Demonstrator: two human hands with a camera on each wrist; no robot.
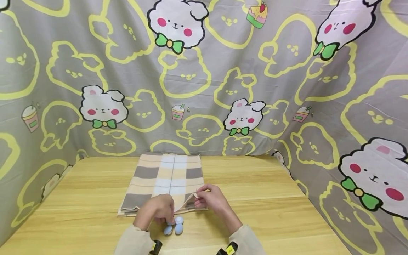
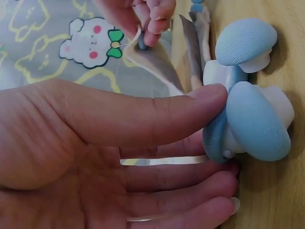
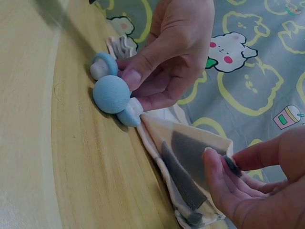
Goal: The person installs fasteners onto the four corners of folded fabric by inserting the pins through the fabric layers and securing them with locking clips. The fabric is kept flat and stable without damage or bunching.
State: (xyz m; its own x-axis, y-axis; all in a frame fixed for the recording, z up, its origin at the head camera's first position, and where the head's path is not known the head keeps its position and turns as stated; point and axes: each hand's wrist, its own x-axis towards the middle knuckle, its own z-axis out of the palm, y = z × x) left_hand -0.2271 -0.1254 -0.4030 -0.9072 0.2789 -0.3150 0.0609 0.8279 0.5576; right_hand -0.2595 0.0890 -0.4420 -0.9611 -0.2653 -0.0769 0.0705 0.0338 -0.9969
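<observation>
My left hand (image 1: pixel 159 208) is at the near edge of a folded plaid cloth (image 1: pixel 172 173) in beige, grey and white. In the left wrist view its thumb and fingers pinch one of several blue mushroom-shaped pieces (image 2: pixel 259 121) with white stems. These pieces stand bunched together on the table, two blue caps (image 1: pixel 179 228) showing just in front of the hand. To the right, my right hand (image 1: pixel 214 199) pinches the cloth's near right corner and lifts it. In the right wrist view the raised corner (image 3: pixel 200 143) folds up, with a dark bit between the fingertips.
The wooden table (image 1: pixel 261 205) extends on both sides of the cloth. A grey curtain (image 1: pixel 197 78) printed with rabbit heads hangs behind and along the sides. The cloth's far edge lies close to it.
</observation>
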